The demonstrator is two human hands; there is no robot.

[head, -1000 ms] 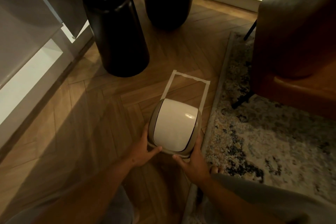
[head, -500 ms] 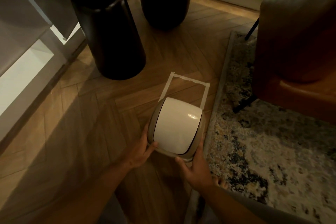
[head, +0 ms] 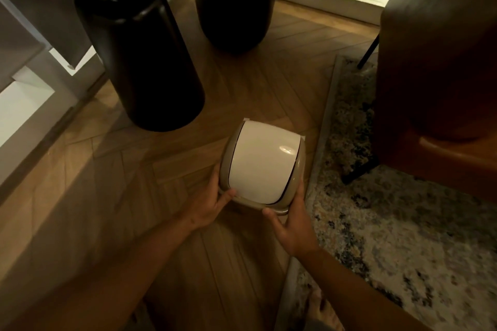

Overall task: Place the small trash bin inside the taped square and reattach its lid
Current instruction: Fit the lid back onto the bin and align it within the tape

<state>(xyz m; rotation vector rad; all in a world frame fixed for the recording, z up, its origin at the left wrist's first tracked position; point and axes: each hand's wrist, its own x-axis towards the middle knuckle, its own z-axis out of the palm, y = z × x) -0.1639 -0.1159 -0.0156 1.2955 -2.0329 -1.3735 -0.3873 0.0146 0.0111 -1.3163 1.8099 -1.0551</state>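
A small beige trash bin (head: 262,166) with a white swing lid on top stands on the wooden floor. It covers almost all of the taped square; only a far left corner of tape (head: 246,119) and a bit at the bin's right side show. My left hand (head: 212,203) grips the bin's near left side, thumb on the lid's rim. My right hand (head: 291,223) holds the near right corner from below and beside.
Two big black vases (head: 142,62) (head: 231,2) stand just beyond the bin. A patterned rug (head: 403,223) edges the bin's right side. A brown chair (head: 443,75) with thin dark legs sits on the rug. White furniture (head: 24,94) lines the left.
Both hands have pushed the bin away from me, along the floor. It now hides the tape outline that lay open beyond it before.
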